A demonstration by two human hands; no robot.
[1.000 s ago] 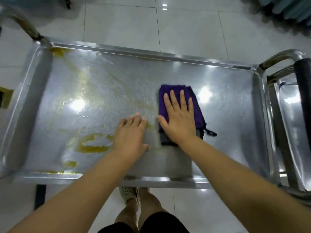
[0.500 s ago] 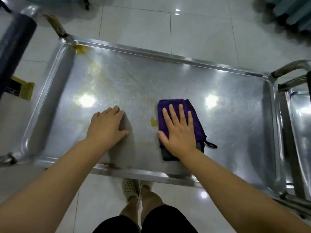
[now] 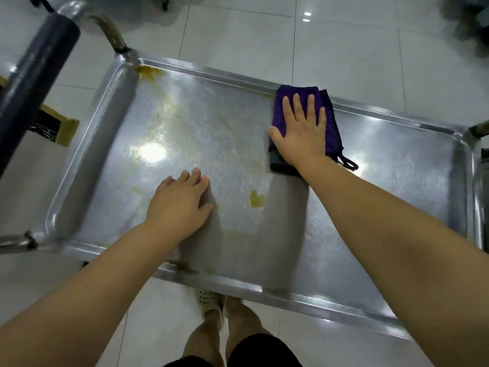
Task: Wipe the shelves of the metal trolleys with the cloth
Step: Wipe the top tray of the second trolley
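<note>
The steel top shelf of a metal trolley (image 3: 397,160) fills the view, with raised rims. A folded purple cloth (image 3: 329,120) lies against the shelf's far rim. My right hand (image 3: 301,131) presses flat on it, fingers spread. My left hand (image 3: 180,205) rests palm-down on the bare metal nearer the front, holding nothing. Yellow-brown stains mark the shelf: one blot (image 3: 256,198) between my hands, a larger smear in the far left corner (image 3: 149,71), faint streaks across the left half.
A black padded handle bar (image 3: 34,83) of the trolley rises at the left. A second trolley's frame (image 3: 481,144) touches the right end. White tiled floor (image 3: 291,43) surrounds it. My feet (image 3: 222,308) stand below the front rim. A cardboard piece (image 3: 59,128) lies left.
My right hand has pushed the purple cloth away from me, from mid-shelf to the far rim. My left hand moved left over the last second and now stays flat.
</note>
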